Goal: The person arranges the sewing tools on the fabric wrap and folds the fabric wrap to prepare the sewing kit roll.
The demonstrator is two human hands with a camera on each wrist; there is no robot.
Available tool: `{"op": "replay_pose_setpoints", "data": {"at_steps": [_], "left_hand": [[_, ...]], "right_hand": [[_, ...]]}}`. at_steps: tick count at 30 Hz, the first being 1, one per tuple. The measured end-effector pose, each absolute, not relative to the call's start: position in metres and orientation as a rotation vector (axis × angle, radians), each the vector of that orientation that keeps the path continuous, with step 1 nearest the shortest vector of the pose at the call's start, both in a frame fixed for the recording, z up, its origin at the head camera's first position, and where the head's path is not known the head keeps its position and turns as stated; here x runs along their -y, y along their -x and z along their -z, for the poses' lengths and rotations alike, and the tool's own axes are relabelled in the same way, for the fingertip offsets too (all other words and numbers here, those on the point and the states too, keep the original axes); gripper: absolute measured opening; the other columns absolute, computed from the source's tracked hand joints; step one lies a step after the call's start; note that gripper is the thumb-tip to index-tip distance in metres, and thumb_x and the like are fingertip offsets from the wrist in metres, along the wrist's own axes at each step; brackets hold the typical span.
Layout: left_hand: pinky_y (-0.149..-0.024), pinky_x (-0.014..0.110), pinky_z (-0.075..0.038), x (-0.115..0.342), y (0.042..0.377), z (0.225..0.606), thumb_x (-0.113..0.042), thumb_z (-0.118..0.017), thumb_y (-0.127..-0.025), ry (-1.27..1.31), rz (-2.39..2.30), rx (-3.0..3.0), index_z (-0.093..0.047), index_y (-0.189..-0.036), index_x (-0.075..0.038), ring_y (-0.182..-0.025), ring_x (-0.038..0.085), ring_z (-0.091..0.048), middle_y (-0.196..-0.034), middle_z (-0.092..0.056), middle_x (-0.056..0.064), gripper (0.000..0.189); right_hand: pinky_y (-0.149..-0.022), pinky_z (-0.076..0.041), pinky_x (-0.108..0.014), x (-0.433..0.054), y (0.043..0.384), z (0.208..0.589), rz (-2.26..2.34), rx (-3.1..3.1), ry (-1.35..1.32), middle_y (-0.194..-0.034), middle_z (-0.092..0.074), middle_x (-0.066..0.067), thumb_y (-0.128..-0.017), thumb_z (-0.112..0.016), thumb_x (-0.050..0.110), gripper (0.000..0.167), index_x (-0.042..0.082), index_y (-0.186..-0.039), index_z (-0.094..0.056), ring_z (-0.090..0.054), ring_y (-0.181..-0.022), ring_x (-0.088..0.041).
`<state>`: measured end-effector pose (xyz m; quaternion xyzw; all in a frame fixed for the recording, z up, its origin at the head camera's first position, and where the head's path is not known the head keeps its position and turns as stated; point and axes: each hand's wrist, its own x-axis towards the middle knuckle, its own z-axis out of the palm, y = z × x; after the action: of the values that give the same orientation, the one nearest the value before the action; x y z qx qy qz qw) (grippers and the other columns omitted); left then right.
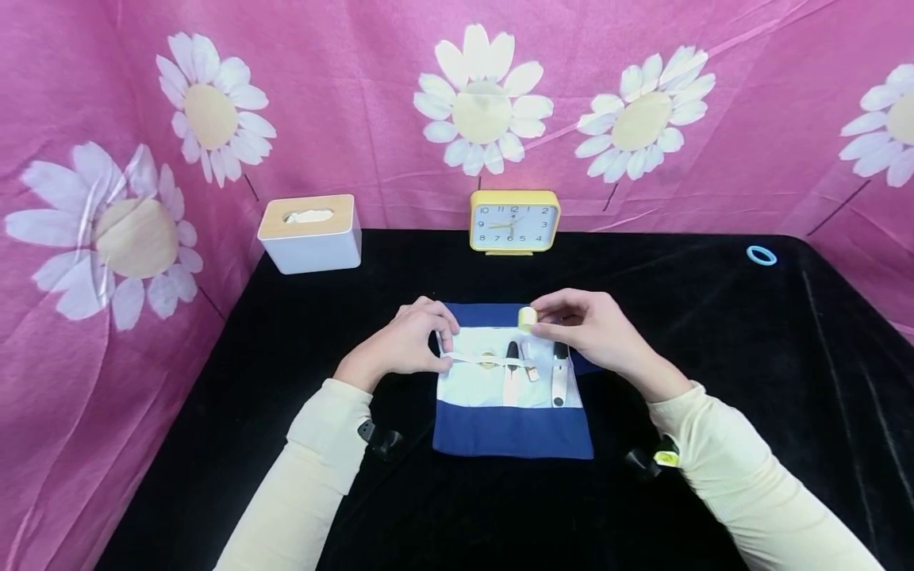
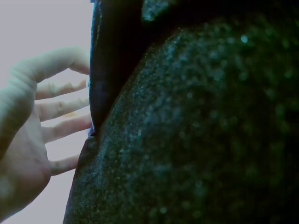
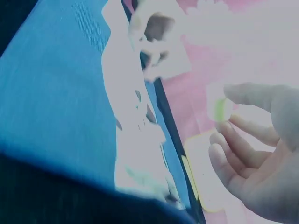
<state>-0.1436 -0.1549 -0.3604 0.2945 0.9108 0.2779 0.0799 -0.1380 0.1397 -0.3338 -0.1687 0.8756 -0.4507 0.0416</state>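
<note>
My right hand (image 1: pixel 589 321) pinches a small pale yellow cylinder (image 1: pixel 527 318) between thumb and fingertips, above the pouch's upper edge. In the right wrist view the cylinder (image 3: pixel 219 102) looks whitish with a yellow-green part. A blue cloth pouch (image 1: pixel 510 432) with a white inside lies unfolded below both hands. Across its inside runs a white strap (image 1: pixel 467 358); several slim tools sit there, including a white one with a black top (image 1: pixel 559 381). My left hand (image 1: pixel 410 337) rests at the pouch's left edge, thumb by the strap's end and fingers spread. Its exact contact is unclear.
The pouch lies on a black cloth-covered table (image 1: pixel 500 507). Behind stand a yellow clock (image 1: pixel 514 222) and a white tissue box (image 1: pixel 314 250) with a wood-coloured lid. A light blue ring (image 1: pixel 761 255) lies at the far right. A pink flowered curtain (image 1: pixel 343 95) hangs behind.
</note>
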Motion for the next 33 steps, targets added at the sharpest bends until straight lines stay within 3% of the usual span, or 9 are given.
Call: {"op": "replay_pose_setpoints", "data": {"at_steps": [9, 18, 33], "left_hand": [[-0.108, 0.051, -0.032, 0.153, 0.144, 0.359, -0.015, -0.080, -0.077, -0.865, -0.842, -2.715, -0.068, -0.075, -0.015, -0.119, 0.024, -0.047, -0.120, -0.065, 0.002, 0.012], [-0.110, 0.052, -0.029, 0.155, 0.144, 0.359, -0.016, -0.081, -0.077, -0.855, -0.844, -2.717, -0.069, -0.075, -0.016, -0.120, 0.023, -0.047, -0.121, -0.064, 0.002, 0.012], [-0.110, 0.051, -0.027, 0.155, 0.145, 0.360, -0.015, -0.082, -0.076, -0.852, -0.860, -2.723, -0.068, -0.075, -0.017, -0.119, 0.022, -0.047, -0.122, -0.063, 0.000, 0.014]], "right_hand": [[-0.077, -0.055, -0.021, -0.103, 0.147, 0.347, 1.408, -2.608, 0.531, -0.101, -0.075, -0.014, -0.086, -0.080, 0.014, 0.031, 0.002, -0.113, -0.073, -0.069, -0.089, -0.019], [-0.080, -0.054, -0.026, -0.076, 0.153, 0.367, 1.378, -2.585, 0.578, -0.099, -0.075, -0.010, -0.086, -0.080, 0.015, 0.029, 0.005, -0.113, -0.074, -0.068, -0.088, -0.018], [-0.076, -0.054, -0.024, -0.069, 0.151, 0.379, 1.395, -2.585, 0.625, -0.097, -0.076, -0.008, -0.082, -0.083, 0.015, 0.030, 0.007, -0.110, -0.076, -0.067, -0.086, -0.015]]}}
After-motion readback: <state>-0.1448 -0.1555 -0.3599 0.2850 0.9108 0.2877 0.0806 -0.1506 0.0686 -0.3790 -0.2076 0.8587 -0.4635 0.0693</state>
